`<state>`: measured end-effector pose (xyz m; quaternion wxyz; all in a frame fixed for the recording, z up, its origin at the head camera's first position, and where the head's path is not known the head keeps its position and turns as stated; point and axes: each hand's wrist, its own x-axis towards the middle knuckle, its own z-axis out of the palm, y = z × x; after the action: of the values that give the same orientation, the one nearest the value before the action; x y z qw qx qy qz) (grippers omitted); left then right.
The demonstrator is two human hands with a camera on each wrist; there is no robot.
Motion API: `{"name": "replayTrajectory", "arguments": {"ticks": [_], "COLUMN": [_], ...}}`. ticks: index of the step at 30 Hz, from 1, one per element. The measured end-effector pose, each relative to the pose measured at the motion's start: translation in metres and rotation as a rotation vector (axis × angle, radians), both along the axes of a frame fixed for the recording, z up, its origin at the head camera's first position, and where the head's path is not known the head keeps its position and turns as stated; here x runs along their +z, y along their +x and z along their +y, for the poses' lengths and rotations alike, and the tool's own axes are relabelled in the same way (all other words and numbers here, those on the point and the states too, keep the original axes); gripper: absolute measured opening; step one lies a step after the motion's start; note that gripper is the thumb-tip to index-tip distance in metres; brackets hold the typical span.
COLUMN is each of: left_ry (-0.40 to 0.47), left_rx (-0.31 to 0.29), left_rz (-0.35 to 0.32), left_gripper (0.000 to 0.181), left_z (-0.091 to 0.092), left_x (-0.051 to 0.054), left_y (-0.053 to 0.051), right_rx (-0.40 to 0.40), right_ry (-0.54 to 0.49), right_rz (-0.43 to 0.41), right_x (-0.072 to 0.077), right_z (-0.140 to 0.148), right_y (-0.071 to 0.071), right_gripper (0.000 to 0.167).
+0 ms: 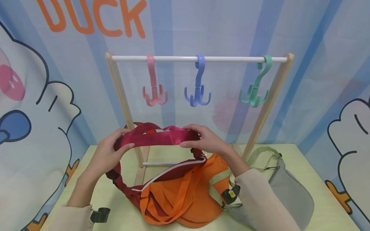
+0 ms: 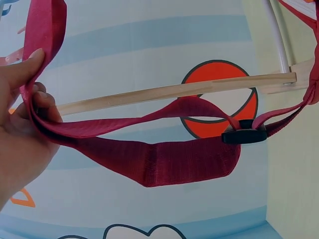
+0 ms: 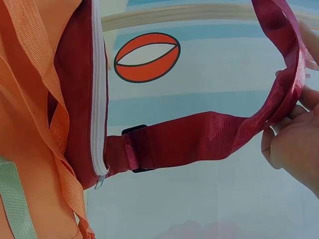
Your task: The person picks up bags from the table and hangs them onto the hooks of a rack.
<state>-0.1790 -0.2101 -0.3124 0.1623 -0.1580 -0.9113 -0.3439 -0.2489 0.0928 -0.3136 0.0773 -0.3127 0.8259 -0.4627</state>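
The dark red strap (image 1: 153, 139) of a crossbody bag is lifted in a loop between both hands. My left hand (image 1: 108, 152) grips its left end, with thumb and fingers around the webbing (image 2: 47, 50). At the other end, my right hand (image 1: 206, 139) holds the strap between thumb and fingers. The red bag (image 1: 170, 175), with a white zipper, lies below on the table, partly covered by an orange bag (image 1: 199, 208). A black slider buckle (image 2: 244, 135) shows on the strap in the left wrist view. In the right wrist view, the zipper pull (image 3: 99, 182) hangs at the bag's end.
Behind the bags stands a wooden rack with a white rod (image 1: 225, 59). From it hang a pink hook (image 1: 152, 83), a blue hook (image 1: 198, 81) and a green hook (image 1: 255, 93). A grey-green bag (image 1: 292, 192) lies at the right of the table.
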Motion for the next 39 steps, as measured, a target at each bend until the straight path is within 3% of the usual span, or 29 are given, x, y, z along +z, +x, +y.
{"name": "replayTrajectory", "arguments": {"ticks": [4,7,13,19,22,39], "left_ry": [-0.012,-0.018,-0.02,-0.029,-0.029,-0.052], "left_rx": [-0.003,-0.01,-0.019,-0.021,-0.029,-0.02], "left_rz": [0.008,0.017,0.032,0.034,0.038,0.055], "left_gripper": [0.039,0.036,0.032,0.03,0.028,0.018], "left_z": [0.0001,0.0,0.0001,0.0013,0.002,-0.0017], "left_x": [0.0012,0.0021,0.0036,0.0048,0.0054,0.0056], "left_y": [0.0001,0.0,-0.0015,-0.0021,-0.002,-0.0026], "right_rx": [-0.001,-0.008,-0.016,0.011,0.019,-0.088], "right_ry": [-0.052,-0.079,-0.089,-0.084,-0.066,-0.077], "right_rz": [0.048,0.046,0.051,0.104,0.112,0.115], "right_x": [0.0,0.0007,0.003,0.0062,0.0064,0.0059], "right_z": [-0.0001,-0.0005,-0.0006,0.0007,0.0011,-0.004], "right_y": [-0.0007,-0.0005,-0.0012,-0.0024,-0.0032,-0.0005], "right_gripper": [0.02,0.012,0.012,0.051,0.06,0.024]}}
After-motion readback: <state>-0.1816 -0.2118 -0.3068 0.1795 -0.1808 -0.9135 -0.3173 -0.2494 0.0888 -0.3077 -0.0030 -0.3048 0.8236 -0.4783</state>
